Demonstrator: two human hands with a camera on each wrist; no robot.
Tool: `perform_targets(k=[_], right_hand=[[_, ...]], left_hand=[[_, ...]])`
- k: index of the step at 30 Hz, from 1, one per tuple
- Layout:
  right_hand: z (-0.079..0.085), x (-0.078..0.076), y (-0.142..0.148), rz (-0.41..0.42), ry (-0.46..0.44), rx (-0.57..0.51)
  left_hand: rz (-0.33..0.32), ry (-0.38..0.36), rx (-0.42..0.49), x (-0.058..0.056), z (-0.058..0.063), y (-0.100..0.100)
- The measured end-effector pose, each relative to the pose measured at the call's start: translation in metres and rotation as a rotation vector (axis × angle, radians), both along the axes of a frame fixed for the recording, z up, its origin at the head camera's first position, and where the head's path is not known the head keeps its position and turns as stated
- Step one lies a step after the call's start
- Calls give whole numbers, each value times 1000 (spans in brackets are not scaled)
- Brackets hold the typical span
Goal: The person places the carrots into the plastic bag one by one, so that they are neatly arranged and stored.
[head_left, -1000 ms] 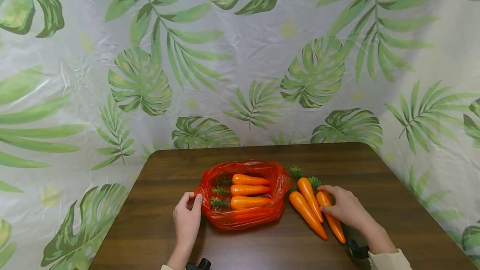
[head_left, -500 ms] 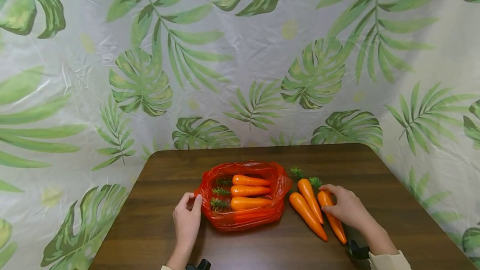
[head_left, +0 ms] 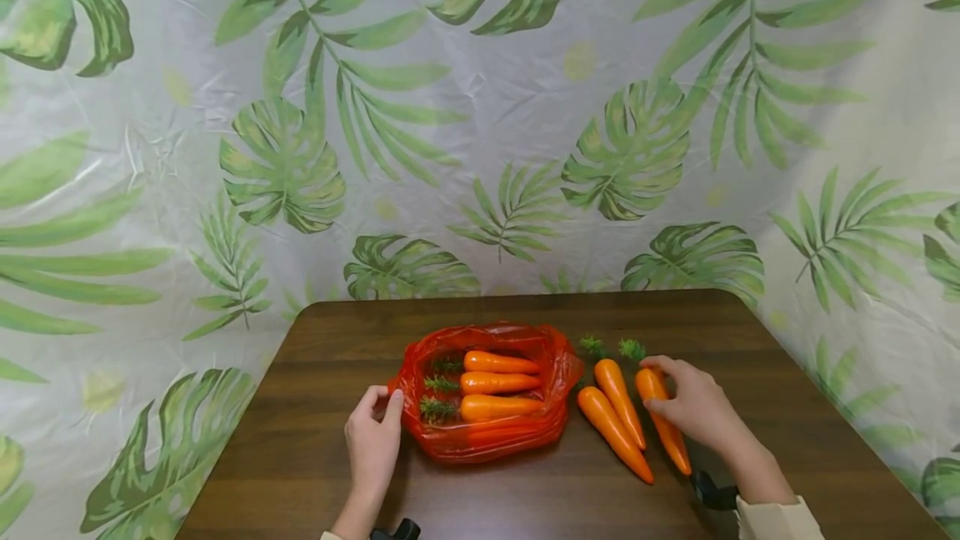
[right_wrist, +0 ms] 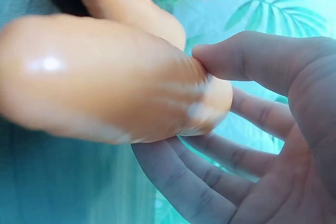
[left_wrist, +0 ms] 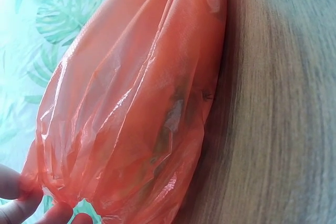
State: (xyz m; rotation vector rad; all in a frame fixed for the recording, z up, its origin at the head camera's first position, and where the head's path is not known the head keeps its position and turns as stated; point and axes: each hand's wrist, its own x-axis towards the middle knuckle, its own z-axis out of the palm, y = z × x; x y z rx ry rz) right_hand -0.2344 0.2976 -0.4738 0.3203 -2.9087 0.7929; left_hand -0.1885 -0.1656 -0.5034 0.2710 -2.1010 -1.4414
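Carrot (head_left: 670, 438) in my right hand (head_left: 701, 415), thumb and fingers pinching it near its thick end, well in from the table's (head_left: 300, 440) right edge; whether its tip touches the wood I can't tell. My left hand (head_left: 375, 440) is clamped on the left end of the red bag (head_left: 495, 447), and wood stretches from there to the left edge. The bag, three carrots (head_left: 498, 382) showing inside, sits nearer the far edge. Compared with a second ago, my carrot stands apart from the two loose carrots (head_left: 613, 430), a gap now open between.
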Motion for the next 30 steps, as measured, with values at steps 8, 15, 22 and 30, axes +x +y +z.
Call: perform_targets(k=[8,15,22,30], right_hand=[[9,-1,-1,-5,-3,-14],[13,-3,-2,-9,14,-18],[19,-2,-5,-1,27,-55],[28,-4,-10,15,14,-116]], left_hand=[[8,9,-17,1,-1,0],[10,16,-24,1,0,-1],[10,23,-24,-1,-2,-1],[1,3,-10,-1,-2,-2]])
